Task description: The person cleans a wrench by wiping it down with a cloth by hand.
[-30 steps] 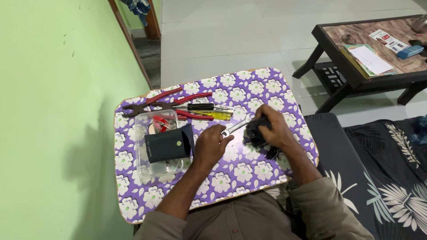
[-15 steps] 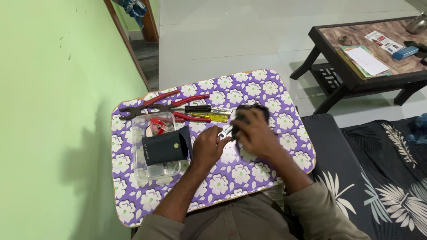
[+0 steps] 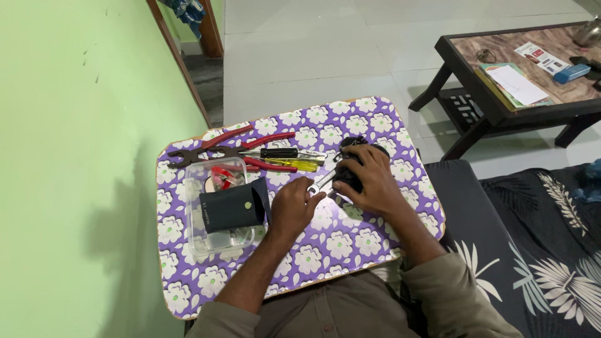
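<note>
My left hand [image 3: 295, 203] grips a small silver spanner [image 3: 321, 182], whose head points toward a black object [image 3: 352, 164]. My right hand [image 3: 369, 181] covers that black object and holds it down on the small table with the purple flowered cover [image 3: 350, 119]; most of the object is hidden under the fingers. Both hands sit near the middle of the table, close together.
Red-handled pliers [image 3: 216, 147], a second red-handled tool [image 3: 270, 164] and screwdrivers with black [image 3: 278, 153] and yellow [image 3: 299, 165] handles lie at the table's far left. A clear plastic box [image 3: 206, 241] with a black pouch [image 3: 230, 209] on it stands left. A dark coffee table [image 3: 519, 87] is at the right.
My right hand has slid left with the black object, closer to the spanner in my left hand. The camera view shifted slightly.
</note>
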